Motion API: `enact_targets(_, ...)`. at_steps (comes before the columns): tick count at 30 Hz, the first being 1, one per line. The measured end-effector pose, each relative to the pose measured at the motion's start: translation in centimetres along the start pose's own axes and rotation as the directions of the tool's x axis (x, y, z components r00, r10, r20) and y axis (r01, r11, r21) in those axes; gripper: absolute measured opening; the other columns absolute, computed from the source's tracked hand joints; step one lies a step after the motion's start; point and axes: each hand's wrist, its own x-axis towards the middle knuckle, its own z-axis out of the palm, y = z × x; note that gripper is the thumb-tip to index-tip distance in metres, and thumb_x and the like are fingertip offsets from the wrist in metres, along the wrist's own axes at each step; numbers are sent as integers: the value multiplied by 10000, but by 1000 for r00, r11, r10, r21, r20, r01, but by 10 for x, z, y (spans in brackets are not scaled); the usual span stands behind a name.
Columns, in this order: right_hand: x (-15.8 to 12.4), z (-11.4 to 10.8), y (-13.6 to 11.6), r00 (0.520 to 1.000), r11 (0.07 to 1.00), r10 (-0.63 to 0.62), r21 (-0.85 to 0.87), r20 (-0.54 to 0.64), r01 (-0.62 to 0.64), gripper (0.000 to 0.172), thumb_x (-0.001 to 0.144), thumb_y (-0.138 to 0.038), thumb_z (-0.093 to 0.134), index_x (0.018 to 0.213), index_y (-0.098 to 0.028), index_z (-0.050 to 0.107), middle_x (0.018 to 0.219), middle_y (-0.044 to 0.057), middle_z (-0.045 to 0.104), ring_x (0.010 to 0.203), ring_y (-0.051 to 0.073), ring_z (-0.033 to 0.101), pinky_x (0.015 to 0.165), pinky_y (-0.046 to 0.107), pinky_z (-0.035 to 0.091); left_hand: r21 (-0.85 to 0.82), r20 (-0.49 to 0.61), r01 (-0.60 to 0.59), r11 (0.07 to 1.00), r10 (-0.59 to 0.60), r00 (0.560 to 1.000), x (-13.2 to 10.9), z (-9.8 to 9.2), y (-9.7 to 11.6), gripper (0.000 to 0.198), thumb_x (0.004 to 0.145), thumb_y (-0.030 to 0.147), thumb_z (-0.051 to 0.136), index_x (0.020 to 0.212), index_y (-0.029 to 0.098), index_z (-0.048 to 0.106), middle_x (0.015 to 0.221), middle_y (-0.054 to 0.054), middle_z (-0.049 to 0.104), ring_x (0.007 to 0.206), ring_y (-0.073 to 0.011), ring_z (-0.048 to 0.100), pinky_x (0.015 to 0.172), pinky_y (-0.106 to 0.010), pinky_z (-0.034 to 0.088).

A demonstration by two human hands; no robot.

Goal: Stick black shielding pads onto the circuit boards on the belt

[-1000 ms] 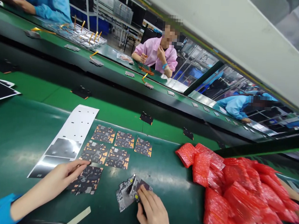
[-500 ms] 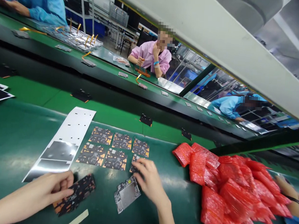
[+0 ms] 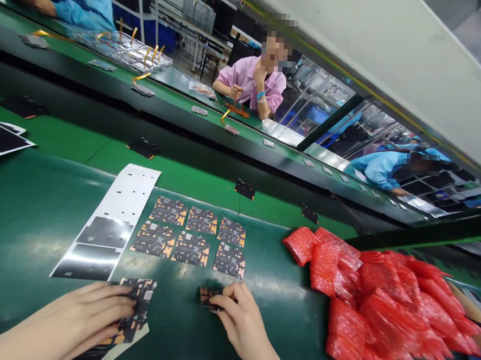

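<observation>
My left hand [image 3: 89,314] reaches in from the lower left, its fingers stretched over a black and orange circuit board [image 3: 143,299] that appears to lie flat on the table. The thumb is hidden. That board overlaps a cream strip [image 3: 126,347]. Nearer the middle, my right hand [image 3: 242,318] pinches a small circuit board [image 3: 206,296], tilted so its brownish side shows; fingers cover part of it. Beyond the hands, several black and orange circuit boards [image 3: 190,248] are laid out in two rows.
A white sheet with dark film pieces [image 3: 127,195] lies left of the rows. Red bubble-wrap packets [image 3: 383,303] are heaped at right. Behind runs a green conveyor [image 3: 200,177] carrying dark boards [image 3: 245,189]. Co-workers sit across the line, one in a pink jacket [image 3: 247,74].
My left hand has lowered its board flat onto the table, over the cream strip. My right hand has left the front row and now holds a tilted board; the silver-shielded board no longer lies flat.
</observation>
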Motion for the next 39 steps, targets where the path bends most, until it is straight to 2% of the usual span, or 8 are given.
enact_targets(3, 2, 9, -5, 986, 988, -138, -86, -94, 130, 247, 990, -166, 515, 1180, -239, 655, 987, 78, 639, 877, 210, 601, 740, 327, 532, 44, -16, -338, 940, 339, 941, 21, -10, -1, 346, 989, 521, 495, 1329, 502, 558, 1344, 186, 589, 1331, -108, 498, 1257, -267, 58)
enact_targets(6, -3, 24, -9, 975, 964, -220, -154, -16, 215, 316, 942, -143, 581, 1247, -219, 621, 1086, 91, 670, 938, 237, 624, 781, 364, 547, 115, -16, -366, 923, 371, 929, 29, -5, -3, 609, 863, 684, 584, 1416, 445, 489, 1396, 132, 560, 1315, -173, 506, 1255, -361, -96)
enact_targets(12, -14, 24, -16, 981, 982, -47, -173, 188, 81, 635, 832, -392, 771, 1382, -177, 538, 1296, 145, 610, 1105, 309, 614, 922, 418, 569, 177, -151, -116, 977, 144, 978, 27, 20, 5, 697, 754, 812, 571, 1307, 391, 629, 1334, 62, 628, 1199, -232, 565, 1258, -360, -23)
enact_targets(18, 2, 3, -7, 926, 961, -177, -145, 333, 235, 379, 948, -213, 628, 1306, -331, 592, 1457, 12, 541, 1162, 265, 583, 921, 403, 555, 209, -118, -116, 971, 143, 983, 32, 14, 16, 756, 789, 812, 524, 1364, 327, 594, 1371, 0, 603, 1265, -254, 505, 1255, -414, -20)
enact_targets(21, 4, 19, -5, 961, 955, -147, -220, 235, 200, 428, 862, -346, 755, 1269, -314, 626, 1310, 62, 641, 1066, 285, 626, 839, 414, 577, 208, -30, -250, 946, 262, 965, 32, 12, 19, 744, 829, 793, 490, 1418, 340, 528, 1481, 42, 496, 1351, -236, 425, 1251, -416, -66)
enact_targets(26, 4, 42, -14, 999, 928, -31, -371, 26, 39, 606, 733, -464, 843, 1229, -168, 660, 951, 129, 697, 794, 285, 655, 641, 409, 585, 217, -51, -220, 951, 236, 970, 25, 20, 19, 723, 820, 813, 470, 1312, 309, 635, 1440, 21, 541, 1335, -266, 453, 1248, -456, -65)
enact_targets(32, 16, 16, -7, 923, 903, -282, -253, 261, 347, 440, 880, -279, 739, 1297, -328, 608, 1372, 65, 598, 1201, 291, 578, 921, 428, 550, 216, -37, -217, 952, 230, 972, 27, 12, 13, 680, 843, 790, 466, 1295, 313, 643, 1409, 26, 568, 1287, -243, 515, 1245, -448, -89)
enact_targets(39, 5, 55, -12, 983, 930, -174, -337, -51, 147, 559, 730, -415, 861, 1228, -250, 669, 1061, 126, 676, 946, 303, 654, 740, 422, 585, 206, -61, -203, 957, 219, 974, 31, 11, 12, 688, 838, 792, 471, 1302, 310, 634, 1400, 32, 575, 1278, -238, 523, 1247, -462, -89)
